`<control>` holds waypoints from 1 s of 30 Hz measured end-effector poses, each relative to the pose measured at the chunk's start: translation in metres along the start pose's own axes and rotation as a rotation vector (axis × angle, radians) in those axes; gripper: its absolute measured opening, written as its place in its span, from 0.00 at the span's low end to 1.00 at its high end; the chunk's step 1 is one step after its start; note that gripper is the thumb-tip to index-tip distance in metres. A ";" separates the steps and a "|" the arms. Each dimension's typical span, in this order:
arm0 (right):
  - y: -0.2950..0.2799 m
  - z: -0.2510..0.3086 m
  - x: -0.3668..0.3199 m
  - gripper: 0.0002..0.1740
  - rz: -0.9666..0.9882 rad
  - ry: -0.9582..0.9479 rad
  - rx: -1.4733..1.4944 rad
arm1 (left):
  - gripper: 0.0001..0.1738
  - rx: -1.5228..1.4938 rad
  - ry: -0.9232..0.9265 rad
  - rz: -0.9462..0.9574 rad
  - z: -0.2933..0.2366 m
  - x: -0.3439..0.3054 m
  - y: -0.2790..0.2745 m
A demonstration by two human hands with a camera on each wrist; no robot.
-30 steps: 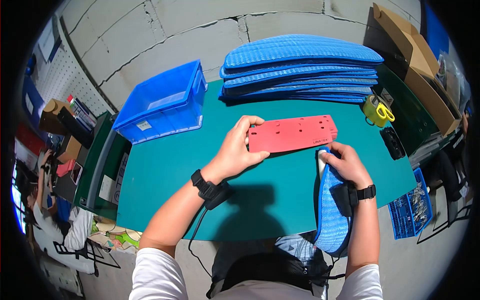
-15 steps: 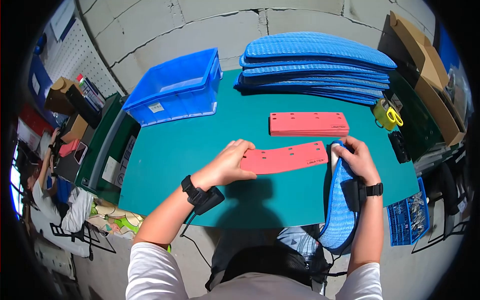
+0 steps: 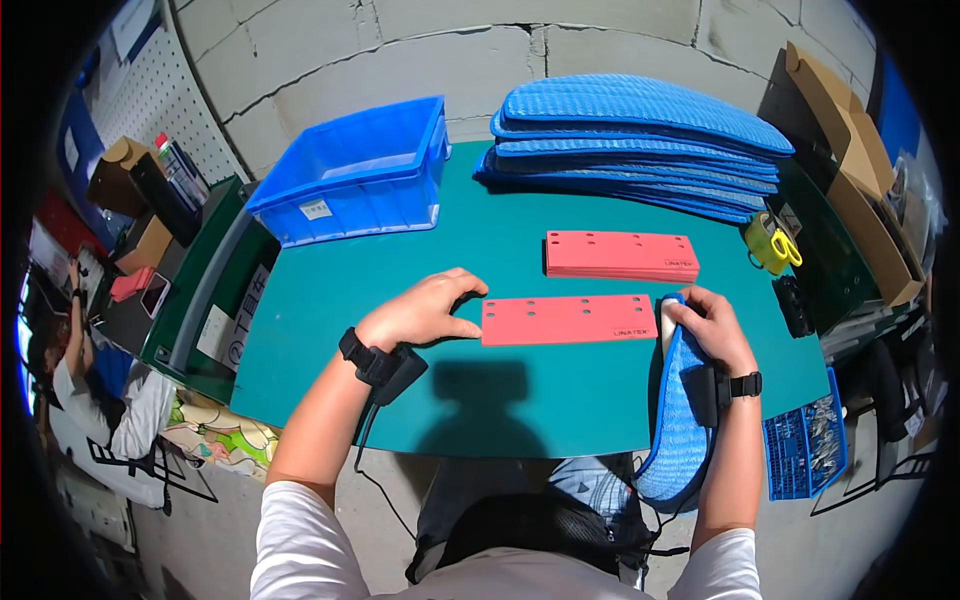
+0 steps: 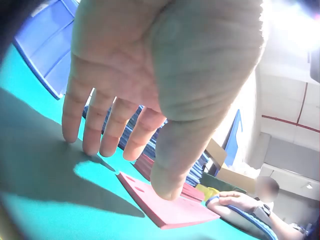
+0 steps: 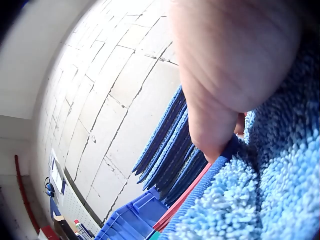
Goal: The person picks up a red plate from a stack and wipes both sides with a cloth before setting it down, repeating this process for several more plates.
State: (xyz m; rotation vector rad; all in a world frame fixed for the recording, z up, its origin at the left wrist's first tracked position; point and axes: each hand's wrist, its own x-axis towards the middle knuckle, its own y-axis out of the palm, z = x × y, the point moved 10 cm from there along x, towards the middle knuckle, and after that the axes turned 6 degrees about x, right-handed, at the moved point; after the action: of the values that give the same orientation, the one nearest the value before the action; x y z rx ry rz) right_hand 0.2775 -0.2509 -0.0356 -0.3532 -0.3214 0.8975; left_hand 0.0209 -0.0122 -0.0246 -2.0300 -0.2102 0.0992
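Observation:
A single red rubber sheet [image 3: 557,321], printed LINATEX and punched with several holes, lies flat on the green table [image 3: 330,290]. Beside its left end is my left hand [image 3: 420,310], fingers straight and thumb spread, with nothing held; the left wrist view shows its bare palm [image 4: 115,65] over the table. My right hand [image 3: 715,325] pinches the upper end of a blue microfibre mop pad [image 3: 680,420], whose white tip is at the sheet's right end. The pad hangs past the table's front edge, and its pile [image 5: 290,195] fills the lower right wrist view.
Behind the single sheet lies a stack of red sheets [image 3: 620,262]. Several blue mop pads [image 3: 640,115] are piled at the back, right of a blue bin [image 3: 370,205]. Yellow scissors [image 3: 787,250] stand in a holder at the right, near a black object [image 3: 793,300].
My left hand brought one red sheet off the stack towards me, laid it on the table and let go, moving left. The right hand keeps its pinch on the mop pad.

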 end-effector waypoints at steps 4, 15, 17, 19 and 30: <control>0.001 -0.002 0.000 0.13 0.006 0.044 0.048 | 0.27 -0.067 -0.008 0.051 -0.004 0.002 -0.002; 0.002 -0.013 0.000 0.11 0.008 0.092 0.092 | 0.14 -0.044 0.064 0.081 -0.003 -0.013 -0.002; 0.004 -0.007 0.003 0.11 0.010 0.062 0.060 | 0.14 -0.033 0.065 0.096 -0.002 -0.014 0.001; 0.008 0.011 0.005 0.11 0.025 0.058 0.024 | 0.14 -0.060 0.071 0.078 0.000 -0.015 0.000; 0.179 0.149 0.024 0.14 0.350 -0.373 -0.290 | 0.12 -0.015 0.231 0.065 -0.016 -0.015 0.001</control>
State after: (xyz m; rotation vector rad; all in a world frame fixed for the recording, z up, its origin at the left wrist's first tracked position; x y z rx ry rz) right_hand 0.1048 -0.1046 0.0245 -0.5198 -0.7552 1.2676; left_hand 0.0090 -0.0297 -0.0182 -2.0440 0.0007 -0.0960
